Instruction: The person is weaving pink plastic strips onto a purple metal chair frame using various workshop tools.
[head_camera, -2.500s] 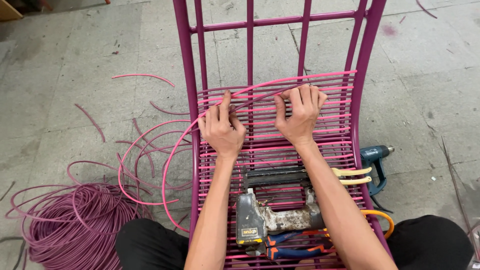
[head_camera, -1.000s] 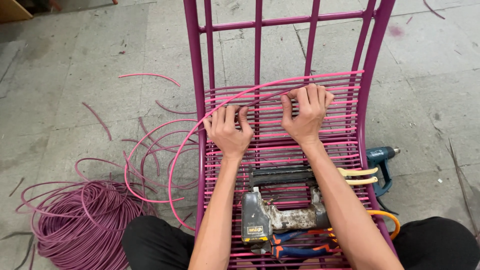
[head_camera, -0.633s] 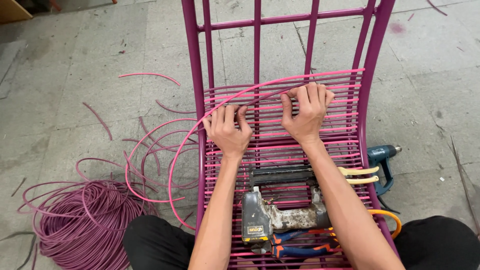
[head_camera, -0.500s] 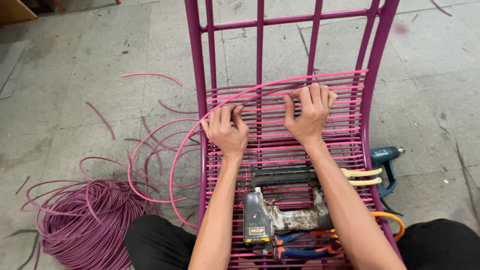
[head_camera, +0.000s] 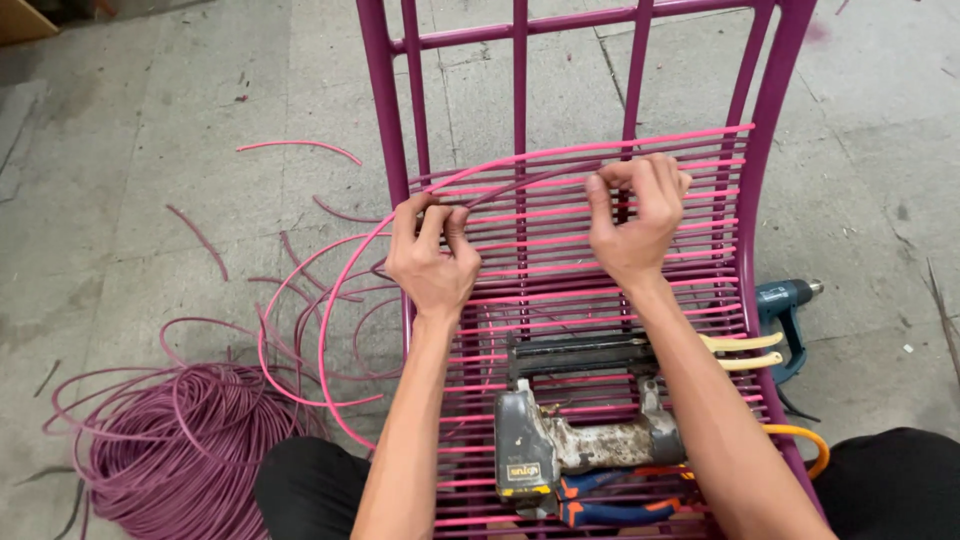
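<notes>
Cord coil (head_camera: 170, 450) on floor, well left of hands, unchanged. Left hand (head_camera: 432, 258): earlier flat on woven rows, now curled, fingertips pinching loose pink cord (head_camera: 330, 290) at frame's (head_camera: 385, 110) left rail. Right hand (head_camera: 635, 215): likewise lifted from flat press, now pinching same cord at top row. Judgement: tamping done, strand being drawn taut. Cord glossy, springy, arcs left from left grip. Stapler (head_camera: 570, 440) below wrists.

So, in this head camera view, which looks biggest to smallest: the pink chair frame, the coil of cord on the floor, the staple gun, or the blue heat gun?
1. Pink chair frame
2. Coil of cord
3. Staple gun
4. Blue heat gun, partly hidden behind the frame, so it may be larger than it looks.
</notes>
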